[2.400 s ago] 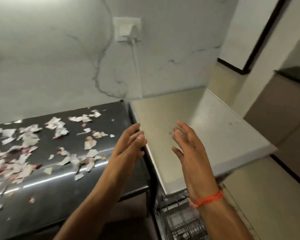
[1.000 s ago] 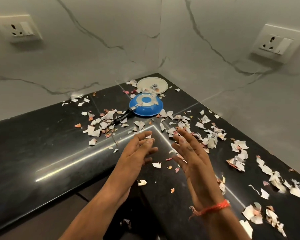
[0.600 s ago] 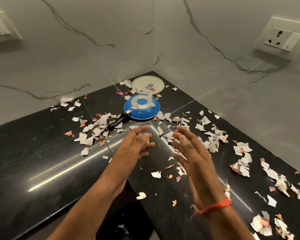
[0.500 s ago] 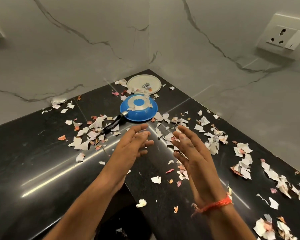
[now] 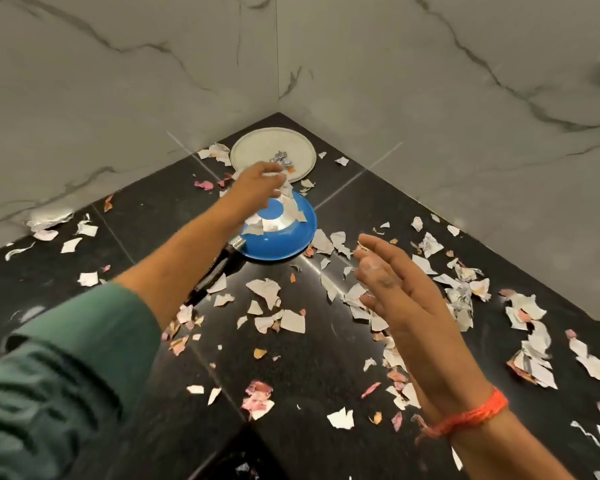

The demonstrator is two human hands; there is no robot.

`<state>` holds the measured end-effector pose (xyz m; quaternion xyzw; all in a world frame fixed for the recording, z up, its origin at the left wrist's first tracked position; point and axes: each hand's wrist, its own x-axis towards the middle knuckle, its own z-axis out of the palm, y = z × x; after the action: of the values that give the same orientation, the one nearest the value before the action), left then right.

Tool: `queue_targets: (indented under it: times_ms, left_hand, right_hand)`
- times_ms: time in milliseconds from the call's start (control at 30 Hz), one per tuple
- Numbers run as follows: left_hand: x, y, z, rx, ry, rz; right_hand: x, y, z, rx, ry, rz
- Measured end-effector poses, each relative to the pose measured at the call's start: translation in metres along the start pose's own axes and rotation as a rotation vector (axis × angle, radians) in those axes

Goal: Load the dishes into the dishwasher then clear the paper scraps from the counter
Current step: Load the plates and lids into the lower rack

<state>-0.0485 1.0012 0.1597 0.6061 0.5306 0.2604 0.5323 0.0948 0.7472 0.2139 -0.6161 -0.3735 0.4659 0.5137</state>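
We see black counter (image 5: 84,306) carrying scattered paper scraps (image 5: 293,320), upturned blue pan (image 5: 281,237), white plate (image 5: 253,148) in corner.

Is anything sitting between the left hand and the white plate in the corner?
Yes. The upturned blue pan lies just in front of the white plate, with paper scraps on its base. The left hand is above the pan's far edge, pinching one of those scraps. More scraps lie on the plate itself.

Two grey-white marble walls (image 5: 413,81) with dark veins meet in a corner behind the glossy black stone desk (image 5: 309,368). Thin pale seams cross the desk, and light glints along them.
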Motion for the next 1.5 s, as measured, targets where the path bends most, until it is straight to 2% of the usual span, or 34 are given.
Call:
queue_targets:
  times_ms: [333,467,700,833,1000,1133,1233,1333,1433,1500]
  left_hand:
    - [0.155,-0.012,-0.019,0.212,0.09,-0.125]
    - [0.196,-0.03,-0.025,0.355,0.172,-0.158]
    - [0.24,-0.052,-0.042,0.742,0.302,-0.313]
    - [0.26,-0.056,-0.054,0.812,0.256,-0.395]
    - [0.265,-0.054,-0.056,0.694,0.253,-0.369]
    - [0.259,-0.063,-0.055,0.411,0.217,-0.413]
    - [0.255,-0.057,-0.055,0.182,0.254,-0.275]
    - [0.227,-0.026,-0.043,0.046,0.271,-0.038]
    - [0.189,0.001,-0.024,0.127,0.195,0.246]
    - [0.161,0.012,-0.012,0.307,0.068,0.419]
  right_hand:
    - [0.047,0.016,0.009,-0.081,-0.006,0.106]
    - [0.062,0.026,0.001,-0.079,-0.016,0.162]
    - [0.073,0.047,-0.015,-0.04,0.067,0.248]
    - [0.079,0.051,-0.022,-0.018,0.1,0.247]
    - [0.085,0.05,-0.023,-0.002,0.092,0.246]
    - [0.085,0.051,-0.019,0.004,0.073,0.246]
    - [0.079,0.051,-0.017,-0.002,0.07,0.255]
    - [0.068,0.052,-0.018,-0.02,0.063,0.257]
    - [0.055,0.044,-0.018,-0.032,0.056,0.246]
    - [0.046,0.037,-0.016,-0.046,0.061,0.228]
